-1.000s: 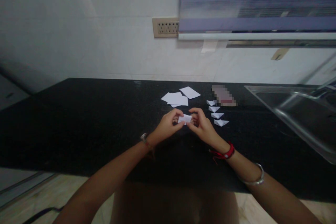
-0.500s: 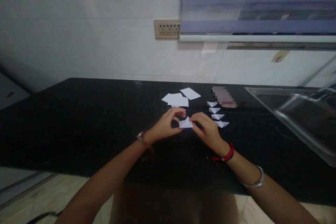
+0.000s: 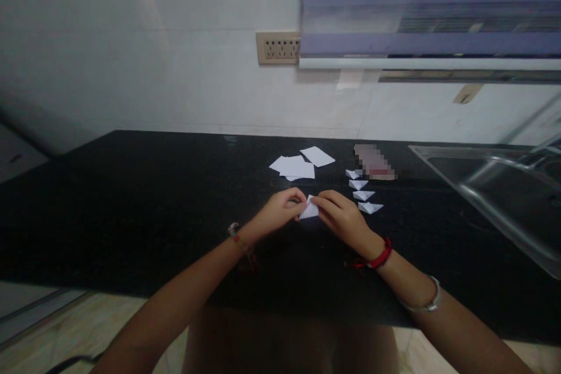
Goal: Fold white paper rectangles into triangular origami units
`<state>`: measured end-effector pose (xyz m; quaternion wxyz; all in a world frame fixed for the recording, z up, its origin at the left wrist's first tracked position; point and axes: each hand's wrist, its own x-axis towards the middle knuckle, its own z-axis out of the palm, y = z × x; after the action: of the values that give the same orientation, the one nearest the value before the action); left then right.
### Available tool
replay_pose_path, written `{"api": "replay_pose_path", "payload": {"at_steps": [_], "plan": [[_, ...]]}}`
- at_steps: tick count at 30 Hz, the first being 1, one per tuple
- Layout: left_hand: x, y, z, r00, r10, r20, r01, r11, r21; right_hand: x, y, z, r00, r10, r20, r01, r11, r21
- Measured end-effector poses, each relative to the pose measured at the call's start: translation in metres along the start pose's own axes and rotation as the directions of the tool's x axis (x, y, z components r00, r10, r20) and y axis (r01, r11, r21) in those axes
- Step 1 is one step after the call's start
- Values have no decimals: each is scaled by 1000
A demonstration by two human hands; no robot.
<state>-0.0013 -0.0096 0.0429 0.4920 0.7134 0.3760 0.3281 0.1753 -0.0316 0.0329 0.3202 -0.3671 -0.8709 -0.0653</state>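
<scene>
Head view: left hand point(image 3: 283, 209) curled, closed on the left edge of folded paper point(image 3: 310, 210). Paper held between hands, nearer than the white sheets point(image 3: 298, 168). Right edge pinched by half-curled right hand point(image 3: 345, 217). Four folded pieces point(image 3: 363, 194) lined up to the right.

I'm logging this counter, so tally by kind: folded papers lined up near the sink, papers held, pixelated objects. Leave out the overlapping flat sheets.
Lined-up folded papers: 4
Held paper: 1
Pixelated object: 1
Total: 6
</scene>
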Motion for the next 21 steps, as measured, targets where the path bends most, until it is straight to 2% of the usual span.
{"api": "replay_pose_path", "payload": {"at_steps": [3,6,10,15,21], "plan": [[-2,0,1,995,75,-65,-61,979,192,0,0,2,1000,4,23,-4,1000,2],[-3,-1,3,986,127,-105,-90,950,300,2,-1,1,998,11,62,-9,999,-31],[-3,-1,4,982,150,-114,-102,932,347,4,-2,-1,994,8,108,-2,999,-50],[-2,-1,3,979,162,-121,-102,913,395,2,-1,1,995,-21,93,29,996,-84],[-3,-2,4,982,165,-93,-106,884,455,3,-3,0,981,-27,195,54,989,-136]]}}
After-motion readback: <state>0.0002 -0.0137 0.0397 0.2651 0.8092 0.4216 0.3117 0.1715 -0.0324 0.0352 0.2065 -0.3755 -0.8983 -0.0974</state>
